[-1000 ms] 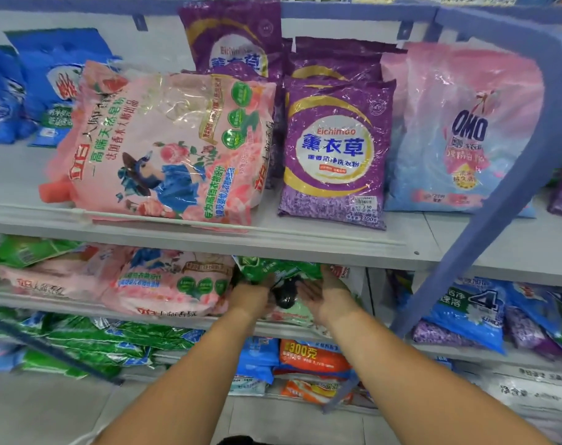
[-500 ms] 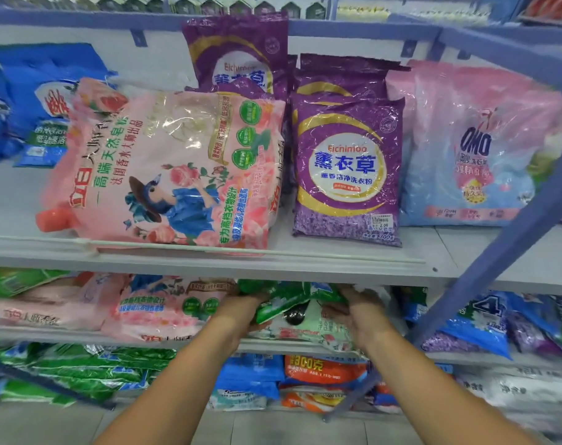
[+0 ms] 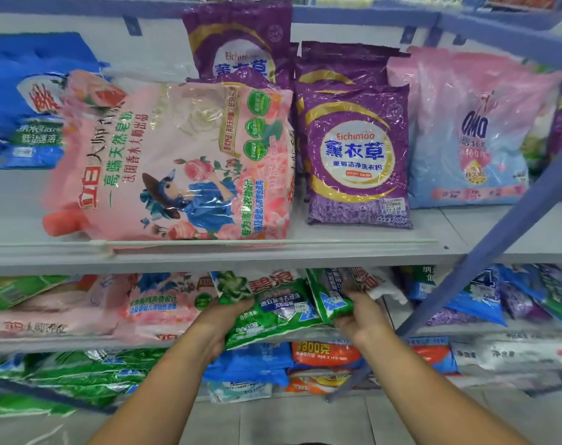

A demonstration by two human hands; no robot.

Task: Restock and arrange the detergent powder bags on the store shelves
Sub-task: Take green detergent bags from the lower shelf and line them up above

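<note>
Grey store shelves on blue frames fill the view, a blue brace slanting down at right. On the middle shelf, under the upper shelf's edge, the left hand grips a green bag by its left end; the right hand pinches a second green bag just beside it. Bare shelf lies right of them. Above, a pink bag overhangs the edge; a purple bag reads "Eichimoo", "300"; a pink-blue bag reads "OMO".
</note>
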